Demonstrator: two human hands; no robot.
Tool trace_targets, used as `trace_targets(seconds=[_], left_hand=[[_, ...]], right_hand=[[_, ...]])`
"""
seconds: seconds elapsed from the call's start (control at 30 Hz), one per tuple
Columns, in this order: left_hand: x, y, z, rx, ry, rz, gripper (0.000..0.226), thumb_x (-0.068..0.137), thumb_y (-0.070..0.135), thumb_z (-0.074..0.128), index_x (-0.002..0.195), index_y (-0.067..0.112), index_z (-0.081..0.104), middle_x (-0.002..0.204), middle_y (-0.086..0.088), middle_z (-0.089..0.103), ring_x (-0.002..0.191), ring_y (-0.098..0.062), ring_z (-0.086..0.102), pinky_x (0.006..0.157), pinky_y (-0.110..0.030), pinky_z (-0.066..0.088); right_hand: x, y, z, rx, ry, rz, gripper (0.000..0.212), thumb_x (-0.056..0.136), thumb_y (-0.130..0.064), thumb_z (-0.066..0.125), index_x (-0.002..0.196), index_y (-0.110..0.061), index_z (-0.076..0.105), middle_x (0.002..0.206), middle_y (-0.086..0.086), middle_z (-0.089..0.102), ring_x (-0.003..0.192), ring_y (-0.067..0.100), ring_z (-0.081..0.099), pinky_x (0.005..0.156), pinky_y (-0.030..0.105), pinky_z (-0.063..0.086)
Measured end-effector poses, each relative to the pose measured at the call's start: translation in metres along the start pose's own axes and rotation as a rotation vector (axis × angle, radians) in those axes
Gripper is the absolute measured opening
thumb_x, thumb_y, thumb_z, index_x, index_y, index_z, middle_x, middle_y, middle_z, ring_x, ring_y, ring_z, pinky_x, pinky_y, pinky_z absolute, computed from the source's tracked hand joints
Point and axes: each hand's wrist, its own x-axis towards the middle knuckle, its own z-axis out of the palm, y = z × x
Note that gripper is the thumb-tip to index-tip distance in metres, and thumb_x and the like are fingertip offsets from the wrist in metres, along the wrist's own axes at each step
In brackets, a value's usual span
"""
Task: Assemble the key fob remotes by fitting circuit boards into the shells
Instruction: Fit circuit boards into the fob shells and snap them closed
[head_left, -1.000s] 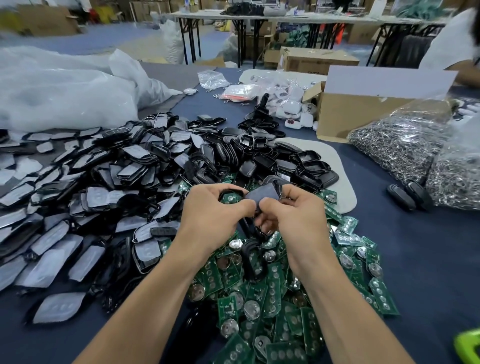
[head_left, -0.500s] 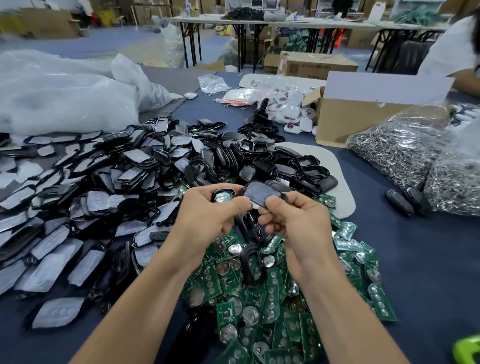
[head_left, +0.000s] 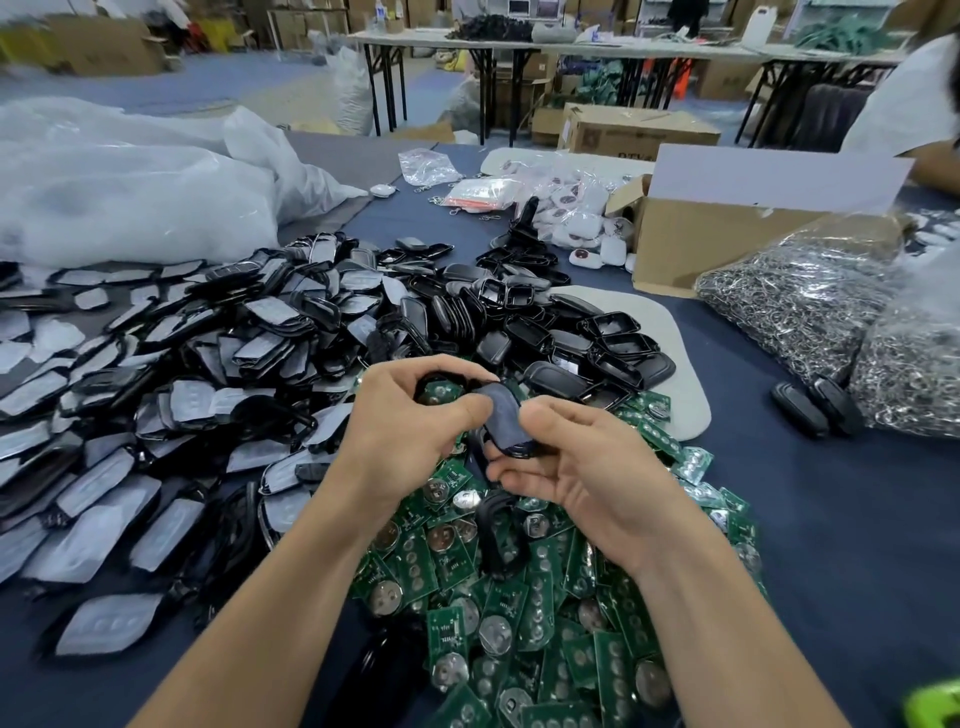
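Two hands meet above a heap of green circuit boards (head_left: 519, 613), too many to count. The left hand (head_left: 405, 421) curls round one black shell (head_left: 452, 378) with a single green board (head_left: 439, 392) showing inside, and the right hand (head_left: 587, 467) pinches one dark shell cover (head_left: 501, 418) between thumb and fingers, its upper end against the left thumb. A countless pile of loose black shells (head_left: 260, 338) spreads left and behind, while at the right two closed fobs (head_left: 797, 410) lie side by side on the blue table (head_left: 831, 519), just beside two bags of metal rings (head_left: 795, 312).
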Motion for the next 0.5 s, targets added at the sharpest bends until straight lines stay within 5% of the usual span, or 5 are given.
trace_targets(seconds=[0.2, 0.3, 0.37, 0.5], left_hand=[[-0.003, -0.003, 0.004, 0.037, -0.011, 0.033, 0.024, 0.087, 0.01, 0.082, 0.093, 0.033, 0.083, 0.054, 0.003, 0.059, 0.046, -0.013, 0.042, 0.046, -0.023, 0.039], [-0.006, -0.002, 0.009, -0.071, 0.045, -0.041, 0.014, 0.092, 0.03, 0.075, 0.101, 0.038, 0.082, 0.063, 0.008, 0.064, 0.05, -0.012, 0.046, 0.048, -0.022, 0.041], [-0.007, 0.0, 0.009, -0.213, 0.033, -0.09, 0.026, 0.093, 0.042, 0.061, 0.107, 0.034, 0.081, 0.079, 0.009, 0.07, 0.054, -0.01, 0.051, 0.047, -0.02, 0.038], [-0.003, 0.0, 0.006, -0.363, 0.073, -0.155, 0.038, 0.097, 0.023, 0.044, 0.107, 0.014, 0.079, 0.082, -0.007, 0.073, 0.057, -0.014, 0.055, 0.044, -0.024, 0.038]], right_hand=[[-0.003, -0.001, -0.008, 0.02, -0.124, 0.044, 0.03, 0.078, -0.018, 0.079, 0.108, -0.01, 0.081, 0.101, 0.018, 0.076, 0.088, 0.026, 0.075, 0.079, 0.032, 0.062], [-0.003, -0.001, -0.006, 0.093, -0.117, 0.067, 0.03, 0.08, -0.015, 0.077, 0.108, -0.007, 0.081, 0.103, 0.022, 0.075, 0.086, 0.026, 0.075, 0.075, 0.03, 0.062], [-0.004, -0.002, -0.004, 0.15, -0.125, 0.081, 0.027, 0.082, -0.013, 0.076, 0.107, -0.005, 0.08, 0.104, 0.022, 0.076, 0.084, 0.026, 0.076, 0.072, 0.03, 0.063], [-0.002, -0.001, -0.002, 0.221, -0.122, 0.101, 0.038, 0.082, -0.014, 0.072, 0.116, 0.003, 0.075, 0.104, 0.023, 0.075, 0.084, 0.027, 0.075, 0.073, 0.031, 0.063]])
